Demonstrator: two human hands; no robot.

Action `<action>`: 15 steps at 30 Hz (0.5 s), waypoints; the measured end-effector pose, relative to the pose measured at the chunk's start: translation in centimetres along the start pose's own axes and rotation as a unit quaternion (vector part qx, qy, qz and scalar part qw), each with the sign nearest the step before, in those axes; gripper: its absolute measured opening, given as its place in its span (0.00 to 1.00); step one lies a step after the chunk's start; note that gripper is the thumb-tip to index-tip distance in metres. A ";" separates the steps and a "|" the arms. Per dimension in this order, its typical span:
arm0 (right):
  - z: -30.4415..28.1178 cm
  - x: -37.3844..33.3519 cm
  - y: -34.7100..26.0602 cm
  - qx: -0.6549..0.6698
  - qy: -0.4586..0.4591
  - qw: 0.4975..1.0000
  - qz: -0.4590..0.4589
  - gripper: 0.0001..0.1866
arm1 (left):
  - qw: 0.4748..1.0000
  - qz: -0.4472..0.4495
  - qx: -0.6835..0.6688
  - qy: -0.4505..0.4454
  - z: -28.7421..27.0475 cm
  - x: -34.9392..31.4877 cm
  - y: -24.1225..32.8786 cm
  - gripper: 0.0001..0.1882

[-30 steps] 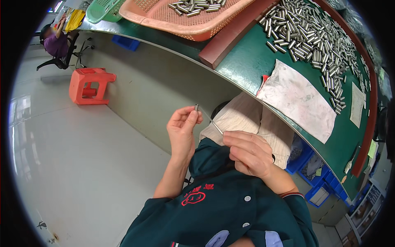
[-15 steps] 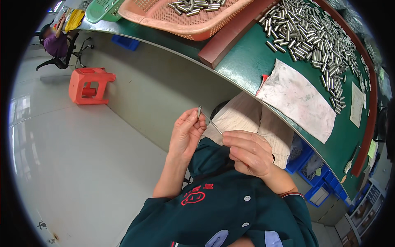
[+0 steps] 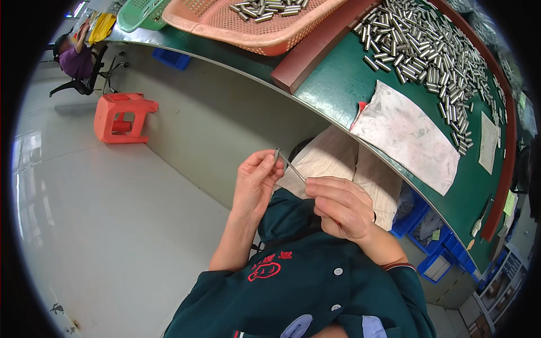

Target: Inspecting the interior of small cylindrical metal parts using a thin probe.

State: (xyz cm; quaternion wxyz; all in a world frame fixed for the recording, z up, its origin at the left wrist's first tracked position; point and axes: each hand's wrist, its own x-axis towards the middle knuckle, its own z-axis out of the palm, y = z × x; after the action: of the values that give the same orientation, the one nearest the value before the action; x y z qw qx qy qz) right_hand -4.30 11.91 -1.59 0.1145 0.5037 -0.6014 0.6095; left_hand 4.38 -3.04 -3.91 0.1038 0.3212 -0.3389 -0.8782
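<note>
Between the thumb and fingers of my left hand (image 3: pixel 258 179) is a small shiny metal cylinder (image 3: pixel 276 153), like those heaped on the table. My right hand (image 3: pixel 341 205) pinches a thin metal rod (image 3: pixel 295 171), which slants up and left toward the cylinder. The rod's far end meets or lies right beside the cylinder; whether it goes inside I cannot tell. Both hands are over my lap, off the table's edge. On the green table (image 3: pixel 332 84), a large heap of metal cylinders (image 3: pixel 431 50) lies beyond a stained white cloth (image 3: pixel 408 135).
A pink perforated basket (image 3: pixel 225 34) with several cylinders stands left of a brown wooden bar (image 3: pixel 321 48). Behind it is a green basket (image 3: pixel 135 14). A red stool (image 3: pixel 121 118) stands on the floor at left; a seated person (image 3: pixel 76 59) is farther back. Blue bins (image 3: pixel 437 265) sit below the table.
The cylinder in my left hand has tilted and shifted slightly right, with my left fingers turning a little. My right hand is almost still, keeping its pinch on the rod.
</note>
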 end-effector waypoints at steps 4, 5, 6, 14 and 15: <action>0.1 -0.1 0.3 0.016 0.006 1.000 -0.006 0.19 | 0.999 0.024 0.021 -0.026 0.0 0.1 0.1 0.07; 0.2 -0.2 0.4 0.014 0.010 1.000 -0.006 0.19 | 0.999 0.018 0.023 -0.016 -0.1 0.1 0.0 0.06; 0.3 -0.3 0.4 0.013 0.013 1.000 -0.006 0.20 | 1.000 0.013 0.024 -0.007 -0.1 0.0 -0.1 0.06; 0.3 0.0 -0.3 -0.022 -0.044 0.998 0.031 0.13 | 0.999 0.005 -0.042 0.014 -0.1 0.3 -0.3 0.06; 0.4 -0.2 -0.3 -0.013 -0.046 0.998 0.027 0.13 | 0.998 0.008 -0.052 0.018 -0.1 0.4 -0.4 0.06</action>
State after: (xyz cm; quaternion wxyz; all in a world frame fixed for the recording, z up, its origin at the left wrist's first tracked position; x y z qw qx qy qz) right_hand -3.80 11.71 -1.67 0.0761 0.5133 -0.6272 0.5808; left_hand 4.20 -2.99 -4.41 0.1331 0.3287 -0.2937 -0.8877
